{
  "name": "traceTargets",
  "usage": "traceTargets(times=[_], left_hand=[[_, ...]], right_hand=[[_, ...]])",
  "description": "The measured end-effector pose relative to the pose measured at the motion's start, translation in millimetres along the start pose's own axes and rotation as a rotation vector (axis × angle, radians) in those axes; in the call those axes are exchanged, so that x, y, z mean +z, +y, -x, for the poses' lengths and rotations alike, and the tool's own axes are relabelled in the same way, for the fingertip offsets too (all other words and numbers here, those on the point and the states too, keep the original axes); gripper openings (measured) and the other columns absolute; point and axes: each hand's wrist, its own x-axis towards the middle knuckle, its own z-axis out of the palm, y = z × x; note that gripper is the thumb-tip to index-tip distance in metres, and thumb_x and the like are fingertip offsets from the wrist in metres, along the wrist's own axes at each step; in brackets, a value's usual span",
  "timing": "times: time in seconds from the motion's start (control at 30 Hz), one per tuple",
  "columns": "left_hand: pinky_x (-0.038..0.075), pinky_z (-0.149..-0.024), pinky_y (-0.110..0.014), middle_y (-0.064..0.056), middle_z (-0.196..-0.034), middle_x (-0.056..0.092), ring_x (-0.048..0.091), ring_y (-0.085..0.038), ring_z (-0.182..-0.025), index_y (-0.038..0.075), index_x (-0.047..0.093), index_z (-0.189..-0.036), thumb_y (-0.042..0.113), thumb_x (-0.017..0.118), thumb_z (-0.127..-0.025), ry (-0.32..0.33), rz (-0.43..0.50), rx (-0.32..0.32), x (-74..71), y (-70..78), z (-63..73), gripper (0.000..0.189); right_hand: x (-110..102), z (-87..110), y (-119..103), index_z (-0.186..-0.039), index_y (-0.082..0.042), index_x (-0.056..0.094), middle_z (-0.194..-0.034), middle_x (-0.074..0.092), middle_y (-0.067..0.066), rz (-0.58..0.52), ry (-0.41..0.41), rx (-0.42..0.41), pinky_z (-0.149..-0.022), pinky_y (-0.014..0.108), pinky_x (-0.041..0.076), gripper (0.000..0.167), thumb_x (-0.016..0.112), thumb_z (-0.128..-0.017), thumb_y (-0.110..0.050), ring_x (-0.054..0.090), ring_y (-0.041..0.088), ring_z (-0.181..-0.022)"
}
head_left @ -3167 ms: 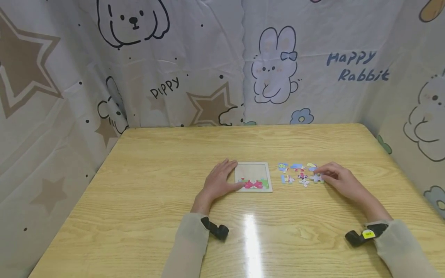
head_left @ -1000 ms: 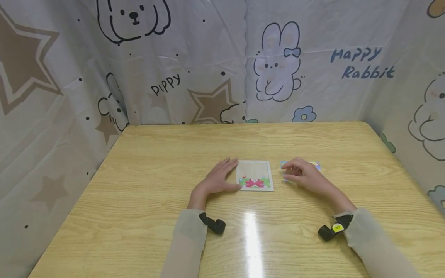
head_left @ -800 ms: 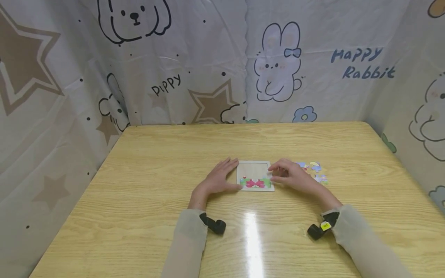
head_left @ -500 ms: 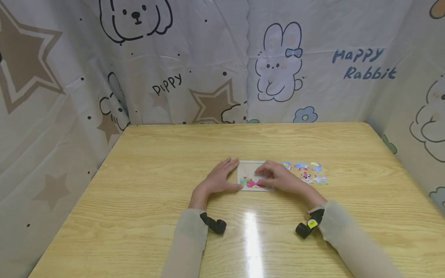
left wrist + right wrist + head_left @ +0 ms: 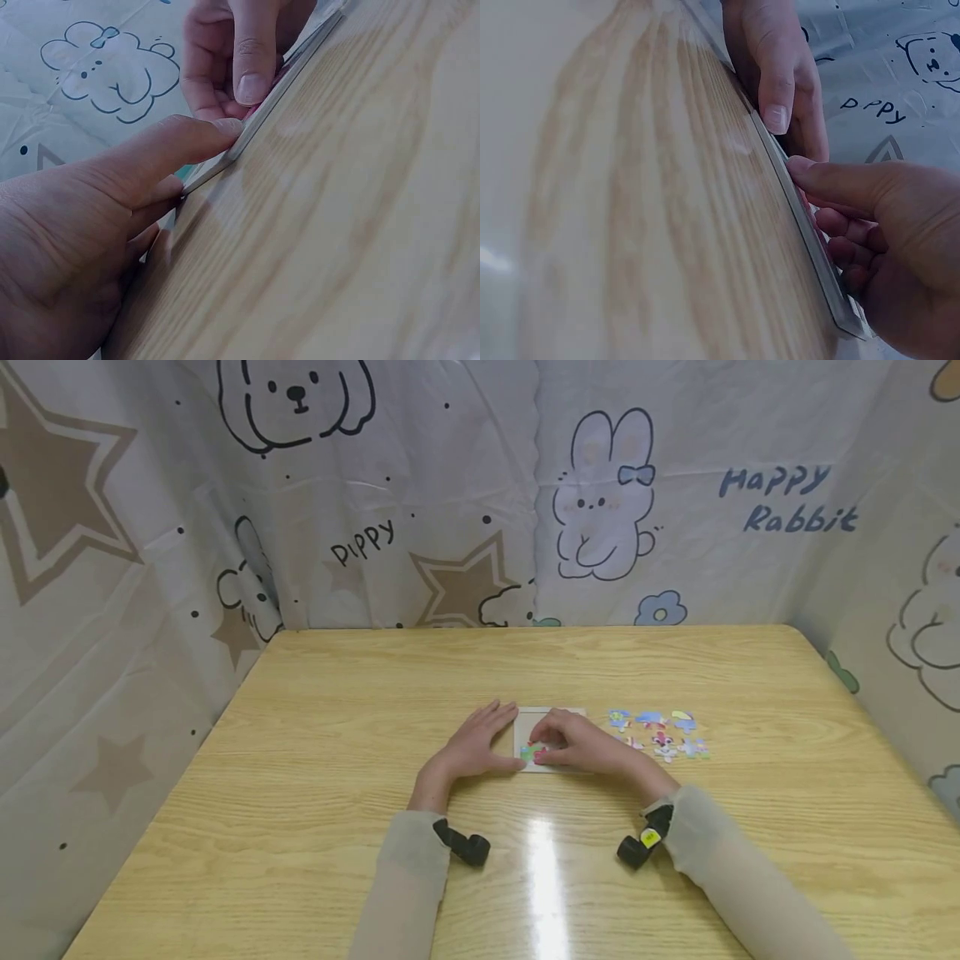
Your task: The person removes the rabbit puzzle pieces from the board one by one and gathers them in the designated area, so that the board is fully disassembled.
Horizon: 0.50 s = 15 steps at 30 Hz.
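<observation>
On the table a small pale puzzle tray (image 5: 528, 722) holds a lower row of green and red jigsaw pieces (image 5: 529, 752). My left hand (image 5: 476, 746) spans the tray's left side, with the thumb at its near left corner. My right hand (image 5: 585, 747) is over the tray's right part, its thumb and bent fingers at the red pieces and apart from each other. I see no loose piece between them. In the left wrist view, the right thumb (image 5: 251, 79) touches the tray's near edge. The right hand hides part of the lower row.
Several loose jigsaw pieces (image 5: 664, 745) lie in two rows to the right of the tray. The wood-grain table (image 5: 337, 760) surrounds everything. Printed curtains (image 5: 465, 485) stand behind the table and at both sides.
My right hand has moved left from the loose pieces, across the tray's right edge, to the lower row inside it. My left hand stays at the tray's left side.
</observation>
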Motion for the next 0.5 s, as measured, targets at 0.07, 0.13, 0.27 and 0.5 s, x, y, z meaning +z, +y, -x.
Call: traceTargets(times=[0.07, 0.13, 0.27, 0.5], left_hand=[[0.008, -0.129, -0.049, 0.001, -0.166, 0.018, 0.006, -0.023, -0.156, 0.017, 0.025, -0.156, 0.044, 0.071, -0.085, -0.001, 0.003, -0.002, -0.2, 0.7, -0.2, 0.089], [0.008, -0.129, -0.049, 0.001, -0.166, 0.018, 0.006, -0.023, -0.156, 0.017, 0.025, -0.156, 0.044, 0.071, -0.085, -0.002, 0.002, -0.003, -0.4, 1.3, -0.1, 0.089], [0.008, -0.129, -0.049, 0.001, -0.166, 0.018, 0.006, -0.023, -0.156, 0.017, 0.024, -0.157, 0.044, 0.07, -0.086, -0.001, -0.002, -0.004, 0.0, 1.7, 0.8, 0.089], [0.006, -0.129, -0.048, 0.0, -0.166, 0.018, 0.006, -0.023, -0.156, 0.016, 0.024, -0.157, 0.044, 0.07, -0.085, 0.007, -0.003, 0.006, 1.1, 1.8, 1.9, 0.089]], right_hand=[[-0.3, -0.8, -0.3, -0.111, -0.007, 0.064, -0.107, 0.062, 0.009, -0.01, -0.013, -0.002, -0.078, 0.02, 0.05, 0.025, 0.07, -0.09, -0.019, 0.055, 0.012, -0.091], [-0.6, -1.3, -0.7, -0.112, -0.005, 0.063, -0.108, 0.061, 0.01, -0.025, -0.025, 0.002, -0.079, 0.02, 0.051, 0.025, 0.07, -0.091, -0.018, 0.056, 0.013, -0.093], [-0.7, -1.7, -2.1, -0.112, -0.003, 0.061, -0.109, 0.061, 0.013, -0.058, -0.033, 0.024, -0.079, 0.02, 0.051, 0.026, 0.069, -0.091, -0.016, 0.057, 0.014, -0.093], [2.1, -1.3, -3.0, -0.11, -0.001, 0.06, -0.103, 0.061, 0.011, -0.038, -0.004, 0.006, -0.075, 0.019, 0.052, 0.025, 0.07, -0.09, -0.013, 0.057, 0.012, -0.088]])
